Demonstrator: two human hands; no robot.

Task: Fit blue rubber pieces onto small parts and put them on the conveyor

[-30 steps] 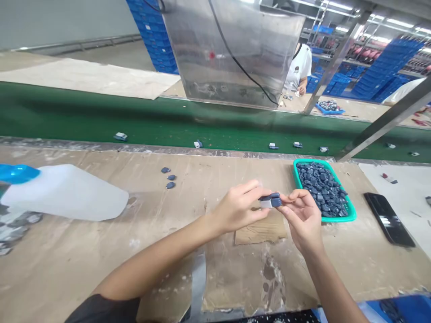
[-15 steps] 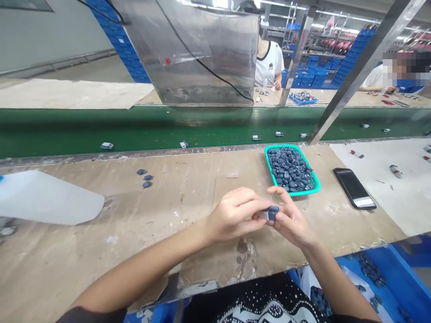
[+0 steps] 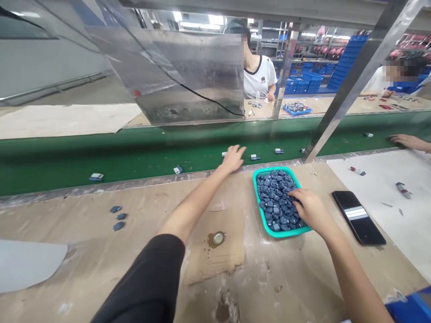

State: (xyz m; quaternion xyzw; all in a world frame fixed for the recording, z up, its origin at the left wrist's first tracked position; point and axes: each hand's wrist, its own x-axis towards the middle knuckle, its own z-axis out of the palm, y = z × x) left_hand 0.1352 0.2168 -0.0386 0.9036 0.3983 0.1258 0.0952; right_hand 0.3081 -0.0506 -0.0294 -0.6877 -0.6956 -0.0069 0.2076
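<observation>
My left hand (image 3: pixel 233 158) reaches out over the near edge of the green conveyor belt (image 3: pixel 134 150), fingers stretched apart, right beside a small grey-and-blue part (image 3: pixel 224 154) lying on the belt. My right hand (image 3: pixel 308 207) rests in the teal basket (image 3: pixel 266 226), its fingers curled down into the heap of dark blue pieces (image 3: pixel 274 199); what they grip is hidden. Several more small parts lie along the belt.
A black phone (image 3: pixel 357 217) lies right of the basket. A bottle cap (image 3: pixel 218 237) sits on a cardboard patch. Three dark blue pieces (image 3: pixel 117 216) lie at left. A slanted metal post (image 3: pixel 340 96) and a steel housing (image 3: pixel 188 76) stand over the belt. Another person's hand (image 3: pixel 409 141) is at far right.
Both hands held one small part together before. Now my left hand has gone forward to the belt and my right hand has moved into the basket. The view has tilted up.
</observation>
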